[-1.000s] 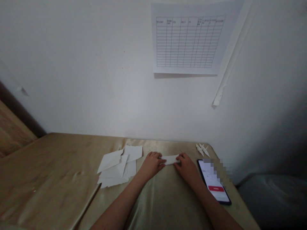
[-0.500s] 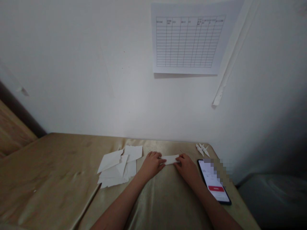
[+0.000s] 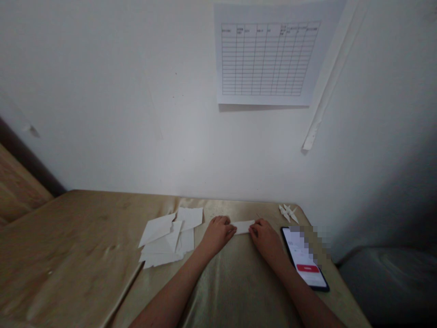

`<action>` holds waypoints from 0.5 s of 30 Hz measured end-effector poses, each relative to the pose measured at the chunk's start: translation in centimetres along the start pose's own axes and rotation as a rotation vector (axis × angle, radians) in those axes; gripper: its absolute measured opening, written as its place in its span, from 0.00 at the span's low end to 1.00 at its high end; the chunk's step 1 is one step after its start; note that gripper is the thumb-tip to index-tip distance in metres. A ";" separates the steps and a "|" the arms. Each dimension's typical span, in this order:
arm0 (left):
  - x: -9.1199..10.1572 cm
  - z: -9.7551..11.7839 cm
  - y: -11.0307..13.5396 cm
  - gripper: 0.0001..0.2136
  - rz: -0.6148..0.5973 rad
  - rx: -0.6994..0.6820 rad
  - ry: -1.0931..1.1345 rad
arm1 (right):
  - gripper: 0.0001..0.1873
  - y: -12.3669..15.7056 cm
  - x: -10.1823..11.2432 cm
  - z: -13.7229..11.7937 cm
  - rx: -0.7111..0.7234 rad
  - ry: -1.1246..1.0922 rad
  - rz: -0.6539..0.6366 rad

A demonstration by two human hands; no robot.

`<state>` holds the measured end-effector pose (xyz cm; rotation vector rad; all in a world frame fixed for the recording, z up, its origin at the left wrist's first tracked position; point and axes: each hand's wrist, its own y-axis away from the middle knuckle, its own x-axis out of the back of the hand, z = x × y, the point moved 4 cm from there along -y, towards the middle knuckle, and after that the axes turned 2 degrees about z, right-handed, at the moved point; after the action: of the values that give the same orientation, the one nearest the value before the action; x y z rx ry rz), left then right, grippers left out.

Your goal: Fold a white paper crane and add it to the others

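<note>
A narrow folded strip of white paper (image 3: 243, 227) lies between my hands, close to the table's far edge. My left hand (image 3: 219, 231) pinches its left end with thumb and fingers. At the other end, my right hand (image 3: 263, 233) grips the paper the same way, fingers curled. Both ends of the strip are partly hidden under the fingertips. To the left of my left hand is a loose pile of white paper pieces (image 3: 162, 250). Beyond my right hand sits a small pointed folded-paper shape (image 3: 288, 213).
A phone (image 3: 303, 259) with a lit screen lies by my right forearm. The table has a shiny gold-brown cover (image 3: 85, 241) and meets a white wall (image 3: 136, 136). A printed table sheet (image 3: 262, 59) hangs there. Something dark and rounded (image 3: 385, 282) stands beyond the right edge.
The fingers of both hands have shifted slightly on the strip, my left fingertips drawing closer to its end. The pile, phone and folded shape stay where they were.
</note>
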<state>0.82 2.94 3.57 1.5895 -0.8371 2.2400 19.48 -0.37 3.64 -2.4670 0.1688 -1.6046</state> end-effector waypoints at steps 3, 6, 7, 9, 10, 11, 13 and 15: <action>-0.4 0.1 -0.2 0.08 0.040 0.038 0.023 | 0.15 0.0 0.0 -0.1 0.000 0.016 0.017; -0.6 0.2 -0.2 0.07 0.062 0.057 0.021 | 0.14 0.0 0.0 -0.3 0.000 0.037 0.017; -0.5 0.2 -0.2 0.07 0.066 0.060 0.017 | 0.14 0.0 0.0 -0.3 0.000 0.042 0.018; -0.4 0.4 -0.1 0.07 0.071 0.065 0.006 | 0.13 0.0 0.0 -0.3 -0.003 0.045 0.023; -0.4 0.5 -0.1 0.07 0.073 0.070 0.001 | 0.12 0.0 0.0 -0.3 -0.003 0.045 0.027; -0.3 0.6 0.0 0.07 0.073 0.079 -0.004 | 0.12 0.0 0.0 -0.3 -0.002 0.043 0.031; -0.3 0.9 0.0 0.06 0.074 0.113 -0.015 | 0.12 0.0 -0.1 -0.3 -0.002 0.040 0.040; -0.3 1.1 0.0 0.06 0.080 0.157 -0.024 | 0.11 0.0 -0.2 -0.3 -0.006 0.039 0.044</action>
<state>1.79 2.34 3.53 1.6818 -0.7603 2.4005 19.10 -0.34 3.57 -2.4200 0.2333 -1.6376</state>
